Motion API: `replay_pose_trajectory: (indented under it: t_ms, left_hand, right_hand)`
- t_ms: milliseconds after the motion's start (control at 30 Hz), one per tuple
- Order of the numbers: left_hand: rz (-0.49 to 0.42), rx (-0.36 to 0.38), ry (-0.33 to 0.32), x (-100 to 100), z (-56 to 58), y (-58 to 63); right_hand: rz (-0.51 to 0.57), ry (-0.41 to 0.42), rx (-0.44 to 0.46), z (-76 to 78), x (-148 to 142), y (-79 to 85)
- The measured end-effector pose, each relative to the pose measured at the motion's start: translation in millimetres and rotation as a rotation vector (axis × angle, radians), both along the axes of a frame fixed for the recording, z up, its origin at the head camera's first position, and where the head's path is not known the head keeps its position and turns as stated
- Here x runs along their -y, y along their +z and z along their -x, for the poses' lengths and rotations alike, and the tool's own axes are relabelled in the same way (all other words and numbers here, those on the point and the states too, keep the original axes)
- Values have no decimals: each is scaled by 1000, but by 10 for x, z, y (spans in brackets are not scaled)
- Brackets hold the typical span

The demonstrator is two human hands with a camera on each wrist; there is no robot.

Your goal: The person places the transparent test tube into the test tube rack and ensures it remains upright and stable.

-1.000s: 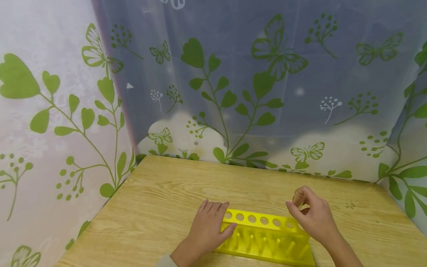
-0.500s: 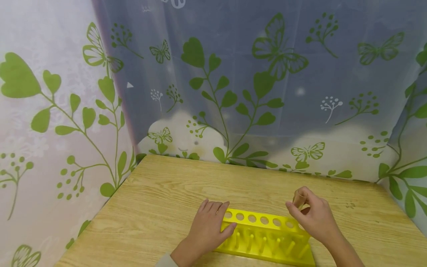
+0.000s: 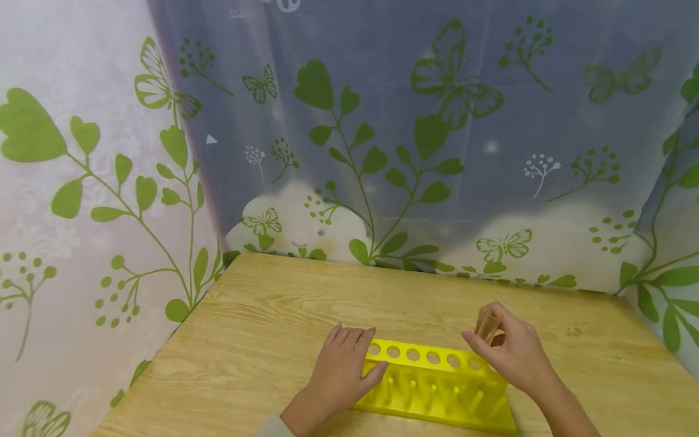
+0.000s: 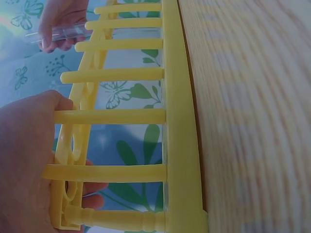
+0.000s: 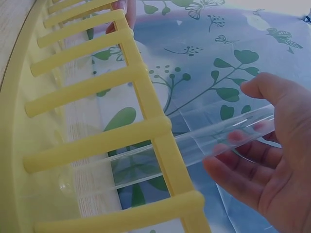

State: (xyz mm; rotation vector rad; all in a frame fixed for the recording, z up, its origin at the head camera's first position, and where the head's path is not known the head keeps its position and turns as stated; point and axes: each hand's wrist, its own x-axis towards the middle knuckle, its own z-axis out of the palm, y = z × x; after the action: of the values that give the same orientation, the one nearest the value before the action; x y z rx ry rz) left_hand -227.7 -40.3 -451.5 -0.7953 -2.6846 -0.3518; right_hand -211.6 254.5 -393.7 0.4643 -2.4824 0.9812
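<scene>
A yellow test tube rack (image 3: 437, 359) stands on the table, with a row of holes along its top and pegs along its front. My left hand (image 3: 340, 369) grips its left end, thumb in front and fingers over the back. Near the right end, a clear test tube (image 5: 199, 143) passes through the rack's top bar and reaches down to the base. Around its upper part my right hand (image 3: 516, 349) lies loosely. The thumb (image 5: 265, 87) stands apart from the glass, while the other fingers (image 5: 233, 170) lie beside and behind it.
The wood-grain table (image 3: 284, 303) extends behind and to both sides of the rack. Printed cloth (image 3: 355, 152) with leaves and butterflies hangs along the table's far edge, and more hangs at the left and right.
My right thumb and forefinger have spread apart slightly, showing more of the test tube between them. My left hand and the rack stay in place.
</scene>
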Motion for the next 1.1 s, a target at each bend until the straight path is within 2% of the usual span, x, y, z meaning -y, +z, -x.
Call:
replay_pose_trajectory:
  t_ms: [133,300,433,533,767,900,1100]
  left_hand:
    - [-10,-4,2,-1,10,0]
    - [-13,-16,-11,-12,12,0]
    - [-14,4,-33,-10,7,3]
    - [-22,33,-50,10,5,12]
    - [-64,64,-51,18,63,74]
    - [-77,85,-48,26,68,118]
    - [-87,103,-30,53,57,112]
  right_hand:
    - [-18,-5,32,16,3,17]
    - [-41,-32,114,5,-16,42]
    - [-44,-38,162,-7,-29,49]
    - [-58,-32,168,-19,-21,31]
    - [-110,-10,83,33,-24,48]
    - [-112,7,122,43,-51,91]
    - [-132,54,202,28,-108,41]
